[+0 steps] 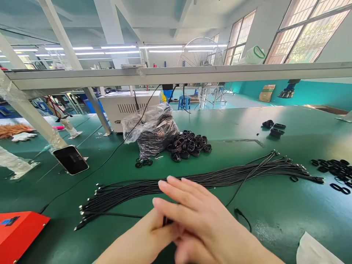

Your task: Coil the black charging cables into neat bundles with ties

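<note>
My left hand (pixel 148 234) and my right hand (pixel 206 212) are pressed together over the near middle of the bench. A small bit of black cable (pixel 165 220) shows between them; most of what they hold is hidden. My right hand's fingers lie close together across my left hand, whose fingers are mostly covered. Some fingers underneath are smeared by motion. Beyond the hands, a long bundle of straight black cables (pixel 220 178) with metal-tipped connectors stretches across the bench. A loose black cable end (pixel 243 216) lies right of my right hand.
Coiled black cables (pixel 189 145) lie beside a clear plastic bag (pixel 158 134) of dark items. Black rings (pixel 334 170) are scattered at right. A phone (pixel 70 160) leans on the frame post. A red box (pixel 22 234) sits at near left; white cloth (pixel 316 249) lies at near right.
</note>
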Demonstrator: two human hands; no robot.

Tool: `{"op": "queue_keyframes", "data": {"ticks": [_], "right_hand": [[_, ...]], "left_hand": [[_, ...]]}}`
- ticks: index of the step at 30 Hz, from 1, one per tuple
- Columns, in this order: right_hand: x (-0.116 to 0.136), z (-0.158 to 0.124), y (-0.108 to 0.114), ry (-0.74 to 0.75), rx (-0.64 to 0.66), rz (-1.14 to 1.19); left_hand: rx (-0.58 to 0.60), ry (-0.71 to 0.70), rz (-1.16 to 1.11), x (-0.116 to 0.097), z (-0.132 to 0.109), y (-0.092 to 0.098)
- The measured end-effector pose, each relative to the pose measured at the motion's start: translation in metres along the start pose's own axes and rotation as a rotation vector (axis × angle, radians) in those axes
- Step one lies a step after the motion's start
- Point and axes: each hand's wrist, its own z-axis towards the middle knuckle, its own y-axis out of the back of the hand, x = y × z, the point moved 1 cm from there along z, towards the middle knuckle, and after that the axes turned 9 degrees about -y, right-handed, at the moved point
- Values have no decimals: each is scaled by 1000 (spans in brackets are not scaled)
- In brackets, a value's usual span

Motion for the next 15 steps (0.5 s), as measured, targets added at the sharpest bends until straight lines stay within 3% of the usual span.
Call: {"op": "queue_keyframes", "data": {"ticks": [1, 2, 4, 5, 6, 7, 9, 10, 11, 13, 15], "right_hand": [[-2, 1, 1, -46, 70, -67], [-3, 2, 3, -112, 52, -121], [-3, 2, 10, -211, -219, -124], [0, 0, 12, -194, -369, -77], [4, -1, 13, -124, -417, -43], [8, -1, 12, -41, -358, -35], [12, -1, 10, 32, -82, -89], [10, 0, 11, -3, 16, -136], [6, 1, 13, -78, 17, -175], [-4, 2, 23, -249, -201, -190], [-10, 0, 31, -355, -399, -64]], "left_hand": [[-3, 8, -41, -2, 0, -1], [-22, 16, -85, -4, -1, -1], [-68, 22, -177, -6, 0, 0], [-66, 23, -224, -6, 1, 1], [-43, 20, -268, -5, 2, 2], [-9, 18, -305, -4, 2, 2], [42, 14, -358, -1, 3, 4], [57, 24, -383, 0, 2, 5], [70, 41, -408, 0, 2, 6], [103, 82, -468, 0, 0, 8], [133, 105, -513, 0, -1, 10]]}}
